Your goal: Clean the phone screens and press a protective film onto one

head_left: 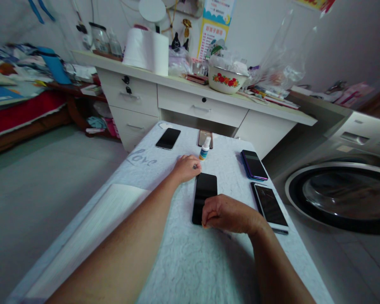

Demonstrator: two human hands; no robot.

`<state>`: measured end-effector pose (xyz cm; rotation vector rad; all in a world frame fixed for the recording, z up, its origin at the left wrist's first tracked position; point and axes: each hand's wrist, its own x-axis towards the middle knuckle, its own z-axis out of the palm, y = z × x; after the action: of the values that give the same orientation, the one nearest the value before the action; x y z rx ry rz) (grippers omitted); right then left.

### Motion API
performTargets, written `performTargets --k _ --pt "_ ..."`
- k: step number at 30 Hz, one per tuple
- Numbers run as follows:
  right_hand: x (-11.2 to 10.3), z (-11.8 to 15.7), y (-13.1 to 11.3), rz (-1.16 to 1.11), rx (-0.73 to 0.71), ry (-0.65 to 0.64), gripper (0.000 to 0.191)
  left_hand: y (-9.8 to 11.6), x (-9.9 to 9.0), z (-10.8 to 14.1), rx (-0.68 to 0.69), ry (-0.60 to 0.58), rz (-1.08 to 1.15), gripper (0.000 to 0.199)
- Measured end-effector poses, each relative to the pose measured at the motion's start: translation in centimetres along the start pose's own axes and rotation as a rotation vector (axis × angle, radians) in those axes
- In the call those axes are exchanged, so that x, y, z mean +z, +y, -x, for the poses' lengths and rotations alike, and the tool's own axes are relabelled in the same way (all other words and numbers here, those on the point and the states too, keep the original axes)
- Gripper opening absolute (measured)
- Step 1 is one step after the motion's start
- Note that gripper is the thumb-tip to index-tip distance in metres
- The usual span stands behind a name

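Observation:
A black phone lies flat, dark screen up, on the light cloth-covered table. My right hand is closed over its near right part, fingertips pressed together; whatever they pinch is hidden. Just beyond the phone's far left corner, my left hand rests closed near the cloth. A small dark spot shows at its fingers, too small to name. Right behind that hand stands a small white spray bottle with a blue and yellow label.
Other phones lie around: a dark phone at back left, a brownish phone behind the bottle, stacked phones and a white-framed phone at right. A white desk borders the far end; a washing machine stands right.

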<state>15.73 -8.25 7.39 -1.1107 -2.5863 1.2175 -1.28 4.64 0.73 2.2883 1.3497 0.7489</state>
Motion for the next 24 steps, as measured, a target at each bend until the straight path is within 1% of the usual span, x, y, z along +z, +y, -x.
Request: performTargets --k 4,8,10,13,17,24 --pt "0.4 -0.6 -0.3 0.017 -0.049 0.021 0.019 -0.2 0.2 0.0 0.011 0.010 -0.001 0.011" --pt "1.1 -1.4 -0.5 0.074 -0.133 0.080 0.018 -0.1 0.1 -0.1 0.006 0.010 -0.008 0.011" --pt "1.3 -1.5 -0.5 0.095 -0.142 0.098 0.018 0.0 0.0 0.0 0.000 0.005 -0.009 0.011" --pt "1.2 -1.5 -0.6 0.105 -0.135 0.088 0.019 0.1 -0.1 0.0 -0.009 -0.002 -0.009 0.011" --pt "0.5 -0.8 -0.7 0.093 -0.080 0.022 0.020 0.0 0.0 0.0 -0.005 -0.001 -0.007 0.011" --pt "-0.4 0.3 -0.8 0.128 0.117 -0.033 0.014 0.0 0.1 -0.1 -0.002 0.001 -0.002 0.010"
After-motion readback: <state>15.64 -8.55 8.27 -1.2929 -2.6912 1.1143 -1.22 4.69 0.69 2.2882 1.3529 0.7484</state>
